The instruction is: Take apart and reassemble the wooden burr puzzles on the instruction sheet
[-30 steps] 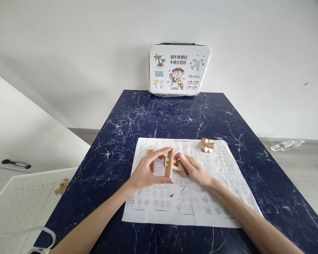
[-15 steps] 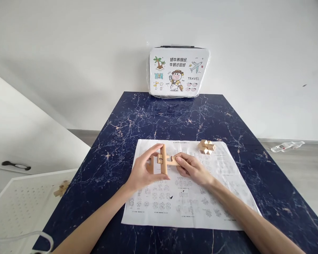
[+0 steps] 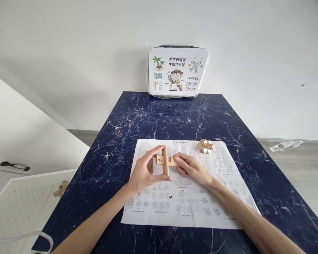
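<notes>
A dark blue marbled table [image 3: 164, 121] fills the middle, with a white perforated surface [image 3: 16, 197] to its left. A printed sheet [image 3: 172, 220] lies beneath the hands; a white case [image 3: 177, 72] stands at the far edge, contents hidden. Over the sheet, the left hand [image 3: 143, 171] spreads its fingers to grip a wooden bar [image 3: 165, 160] by both ends, long axis near to far. The right hand [image 3: 190, 169] pinches a notched piece [image 3: 172, 162] pointing left, crosswise to the bar. A wooden knot [image 3: 206, 146] sits far right.
</notes>
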Tool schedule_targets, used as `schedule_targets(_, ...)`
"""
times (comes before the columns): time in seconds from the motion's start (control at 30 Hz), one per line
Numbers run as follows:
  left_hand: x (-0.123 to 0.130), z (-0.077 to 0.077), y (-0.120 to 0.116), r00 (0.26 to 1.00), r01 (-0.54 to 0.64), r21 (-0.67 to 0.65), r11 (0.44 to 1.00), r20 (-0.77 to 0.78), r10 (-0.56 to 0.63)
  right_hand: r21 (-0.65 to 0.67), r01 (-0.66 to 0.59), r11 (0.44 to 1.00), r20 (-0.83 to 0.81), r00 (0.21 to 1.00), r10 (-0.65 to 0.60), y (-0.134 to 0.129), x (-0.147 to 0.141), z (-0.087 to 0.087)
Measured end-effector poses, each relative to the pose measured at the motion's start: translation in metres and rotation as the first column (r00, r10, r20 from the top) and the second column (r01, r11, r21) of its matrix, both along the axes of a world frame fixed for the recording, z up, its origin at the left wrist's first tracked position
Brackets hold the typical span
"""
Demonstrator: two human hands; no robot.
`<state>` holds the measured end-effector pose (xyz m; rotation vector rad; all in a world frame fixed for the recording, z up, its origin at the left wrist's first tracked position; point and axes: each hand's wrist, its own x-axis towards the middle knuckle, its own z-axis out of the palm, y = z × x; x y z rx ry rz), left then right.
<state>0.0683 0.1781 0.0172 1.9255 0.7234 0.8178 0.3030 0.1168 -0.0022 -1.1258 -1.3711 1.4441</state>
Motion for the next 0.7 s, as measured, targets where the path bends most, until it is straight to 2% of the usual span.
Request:
schedule_targets(0.13,0.0011,-0.0020,0.0014,0.994,0.112,-0.048,0.993,0.023,-0.111,0.008,-0.066,0.998,0.001,0.998,0.066,0.0006,0.0016,0.0010)
schedule_targets(0.33,0.0036,-0.0033,-0.0013,0.999,0.028,0.018,0.999,0.034,-0.029,0.038,-0.032,0.999,0.010,0.999,0.031,0.0003,-0.0016,0.0015)
schedule_targets(0.53,0.0037,-0.0025,-0.0016,0.992,0.114,-0.040,0.993,0.056,-0.111,0.066,-0.097,0.993,0.019,0.995,0.096,0.0001,-0.0001,0.0057)
schedule_targets(0.7,0.0037,-0.0056,-0.0019,0.996,0.085,-0.040,0.996,0.040,-0.083,0.090,-0.082,0.993,0.054,0.996,0.077,-0.0012,-0.0021,0.0032)
